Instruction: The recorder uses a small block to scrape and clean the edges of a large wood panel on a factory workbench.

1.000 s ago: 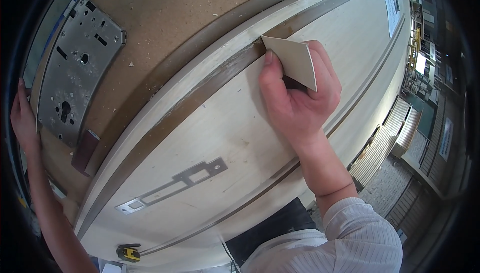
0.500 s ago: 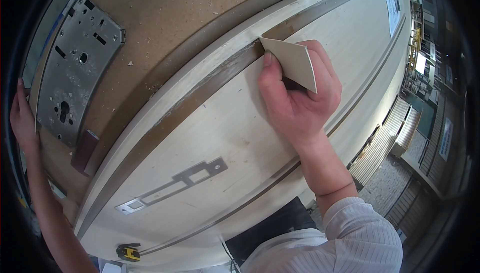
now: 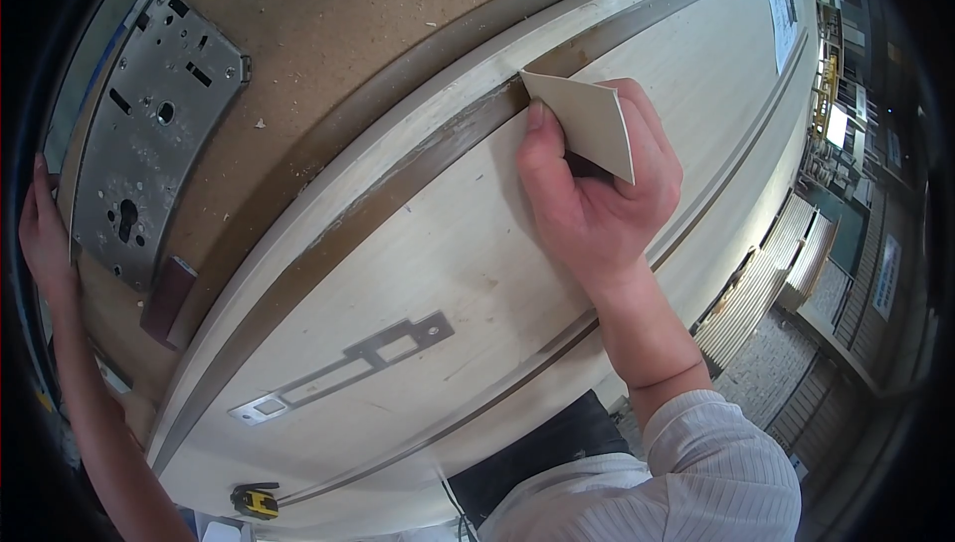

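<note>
My right hand (image 3: 607, 179) is closed around a thin cream-coloured card (image 3: 582, 116), with the thumb pressed along its near edge. One corner of the card touches the brown groove (image 3: 443, 144) along the pale panel's (image 3: 497, 234) edge; whitish smears lie in the groove beside it. At the far left my left hand (image 3: 45, 244) lies with fingers stretched along the outer edge, next to a metal lock plate (image 3: 149, 159) with several holes. A flat metal strike plate (image 3: 348, 368) rests on the panel, nearer to me.
Near the front left lies a black and yellow tape measure (image 3: 256, 501). A dark red block (image 3: 169, 303) sits beside the lock plate on the brown board (image 3: 328, 15), among wood crumbs. A paper sheet (image 3: 782, 13) is on the panel's far end. Stacked panels (image 3: 761, 273) stand at right.
My right hand and the card have shifted very slightly to the right along the groove. The left hand looks unmoved.
</note>
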### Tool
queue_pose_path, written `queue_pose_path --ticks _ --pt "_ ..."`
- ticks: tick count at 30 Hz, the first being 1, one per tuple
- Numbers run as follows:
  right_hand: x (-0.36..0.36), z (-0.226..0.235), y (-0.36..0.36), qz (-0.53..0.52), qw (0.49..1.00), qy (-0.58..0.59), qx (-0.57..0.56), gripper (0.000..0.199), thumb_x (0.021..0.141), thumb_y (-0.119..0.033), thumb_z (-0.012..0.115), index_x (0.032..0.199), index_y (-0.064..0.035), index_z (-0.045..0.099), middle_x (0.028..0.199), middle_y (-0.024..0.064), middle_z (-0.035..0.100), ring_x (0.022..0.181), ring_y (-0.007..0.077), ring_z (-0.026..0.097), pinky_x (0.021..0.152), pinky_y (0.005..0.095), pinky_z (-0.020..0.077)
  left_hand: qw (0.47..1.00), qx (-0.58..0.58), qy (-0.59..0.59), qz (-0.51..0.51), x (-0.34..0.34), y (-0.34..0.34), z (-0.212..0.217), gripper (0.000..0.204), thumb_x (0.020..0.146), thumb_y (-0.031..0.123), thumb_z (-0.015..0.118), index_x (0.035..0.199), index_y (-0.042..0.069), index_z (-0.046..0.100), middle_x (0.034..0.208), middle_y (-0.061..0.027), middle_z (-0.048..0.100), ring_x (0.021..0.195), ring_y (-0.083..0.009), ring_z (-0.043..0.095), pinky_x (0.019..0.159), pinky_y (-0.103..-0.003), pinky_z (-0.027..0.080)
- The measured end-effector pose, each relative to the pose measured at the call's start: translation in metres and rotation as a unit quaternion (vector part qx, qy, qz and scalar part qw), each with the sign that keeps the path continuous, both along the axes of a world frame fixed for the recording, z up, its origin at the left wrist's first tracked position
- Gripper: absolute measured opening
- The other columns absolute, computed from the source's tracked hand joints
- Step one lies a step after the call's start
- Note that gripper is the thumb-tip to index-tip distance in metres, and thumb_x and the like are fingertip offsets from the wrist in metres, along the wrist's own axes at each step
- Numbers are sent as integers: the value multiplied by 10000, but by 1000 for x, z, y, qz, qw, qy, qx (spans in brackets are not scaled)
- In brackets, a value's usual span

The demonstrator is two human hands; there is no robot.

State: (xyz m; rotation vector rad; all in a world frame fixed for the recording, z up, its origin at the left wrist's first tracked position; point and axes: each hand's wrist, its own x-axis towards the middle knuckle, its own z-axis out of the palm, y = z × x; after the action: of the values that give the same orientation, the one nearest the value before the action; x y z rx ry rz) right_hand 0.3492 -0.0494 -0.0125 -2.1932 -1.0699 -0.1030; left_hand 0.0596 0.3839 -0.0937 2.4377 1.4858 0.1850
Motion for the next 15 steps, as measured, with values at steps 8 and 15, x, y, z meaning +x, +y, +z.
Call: queue_pose_path --ticks 8,15 --pt "0 0 0 3 1000 -1 -9 93 767 27 709 851 33 669 732 71 588 577 131 538 506 239 406 1000 -12 -19 14 0 0 -2 652 911 639 509 1039 27 697 827 -99 647 825 -176 593 889 -279 419" --pt "0 0 -1 8 1000 -3 -11 99 766 25 711 856 38 672 740 74 598 584 133 551 512 239 418 999 -16 -15 23 0 1 -3 640 917 628 507 1024 27 699 799 -91 642 799 -178 588 869 -278 424"
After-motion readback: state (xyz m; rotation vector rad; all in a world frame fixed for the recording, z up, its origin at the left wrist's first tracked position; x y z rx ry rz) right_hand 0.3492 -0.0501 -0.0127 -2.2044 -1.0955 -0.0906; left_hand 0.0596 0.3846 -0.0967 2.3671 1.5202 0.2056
